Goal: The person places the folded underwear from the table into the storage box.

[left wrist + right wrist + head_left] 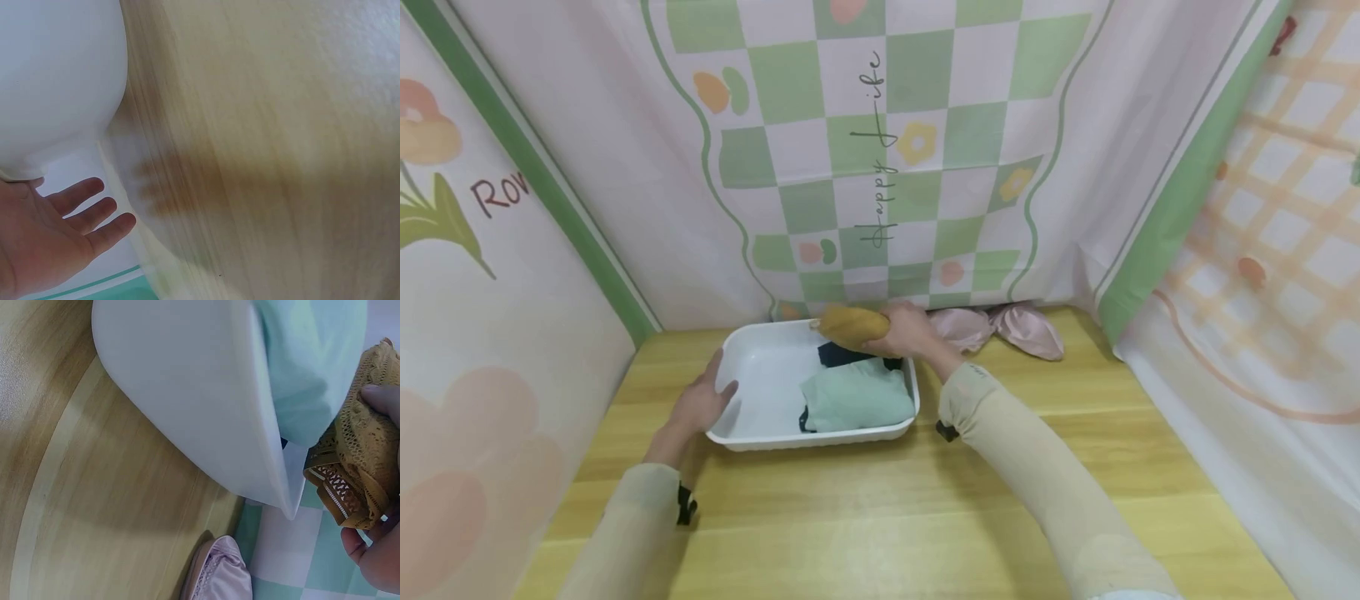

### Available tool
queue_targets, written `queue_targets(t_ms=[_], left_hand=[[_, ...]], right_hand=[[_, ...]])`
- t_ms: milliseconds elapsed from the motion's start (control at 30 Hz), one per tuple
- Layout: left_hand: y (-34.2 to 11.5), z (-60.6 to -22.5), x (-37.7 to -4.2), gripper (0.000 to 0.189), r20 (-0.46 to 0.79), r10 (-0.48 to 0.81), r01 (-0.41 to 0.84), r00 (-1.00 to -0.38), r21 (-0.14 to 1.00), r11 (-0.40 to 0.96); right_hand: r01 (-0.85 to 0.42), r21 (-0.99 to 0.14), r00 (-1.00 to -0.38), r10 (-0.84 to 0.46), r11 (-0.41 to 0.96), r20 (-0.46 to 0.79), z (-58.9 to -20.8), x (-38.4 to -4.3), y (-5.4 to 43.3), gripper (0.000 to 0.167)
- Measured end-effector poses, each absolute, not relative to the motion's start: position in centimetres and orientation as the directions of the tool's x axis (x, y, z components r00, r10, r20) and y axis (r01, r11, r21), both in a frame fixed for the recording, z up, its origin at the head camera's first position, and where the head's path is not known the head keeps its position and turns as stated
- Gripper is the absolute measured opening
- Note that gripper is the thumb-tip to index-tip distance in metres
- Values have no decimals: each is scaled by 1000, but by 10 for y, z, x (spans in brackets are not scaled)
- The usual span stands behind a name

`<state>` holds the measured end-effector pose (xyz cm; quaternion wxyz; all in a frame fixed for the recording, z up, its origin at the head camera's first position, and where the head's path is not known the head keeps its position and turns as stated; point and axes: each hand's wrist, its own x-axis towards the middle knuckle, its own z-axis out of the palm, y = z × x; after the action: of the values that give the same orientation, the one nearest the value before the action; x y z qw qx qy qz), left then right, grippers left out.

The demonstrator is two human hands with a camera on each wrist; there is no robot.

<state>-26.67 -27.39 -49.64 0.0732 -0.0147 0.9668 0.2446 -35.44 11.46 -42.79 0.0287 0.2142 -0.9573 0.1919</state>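
head view: you have a white tray [760,387] before you, rectangular and glossy, with rounded corners and low walls. above its back right part is the mustard lace garment [852,327], soft and bunched; the right wrist view shows its openwork and a folded, pale-edged band. your right hand [907,330] pinches it between thumb and fingers. your left hand [698,407] is at the tray's left rim, thumb over the inner side, the other fingers fairly straight and spread.

around you, the checkered curtain [910,187] hangs behind the table [850,517], which is pale wood-grain and carries the tray. in the tray's right half lies a mint-green cloth [859,397], and behind it a dark cloth [841,355]. pink satin cups [1026,331] rest at the back, right of the tray; your right hand and wrist cover part of them.

the mint-green cloth hides much of the dark one, so you can't make out its shape. you can't tell whether the mustard piece touches the rim or the dark cloth, and the right wrist view cuts off its far side.
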Motion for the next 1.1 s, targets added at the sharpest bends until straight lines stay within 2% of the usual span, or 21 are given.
queue_targets(t_ms=[200,367,500,1100], left_hand=[[-270,-496,-268,78,-135,11,-55,-991,477,877],[-269,-496,-269,78,-142,11,-60,-990,482,874],[-269,-493,-269,78,-136,7,-61,-991,484,873],[-273,-495,-265,78,-129,15,-48,-992,471,881]], right_hand=[[-481,-247,-877,-462,841,133,-430,-354,112,60],[-497,-168,-866,-499,851,34,-432,-353,114,74],[-460,-191,-883,-470,867,-5,-429,-352,116,81],[-412,-348,-899,-437,842,7,-432,-351,126,78]])
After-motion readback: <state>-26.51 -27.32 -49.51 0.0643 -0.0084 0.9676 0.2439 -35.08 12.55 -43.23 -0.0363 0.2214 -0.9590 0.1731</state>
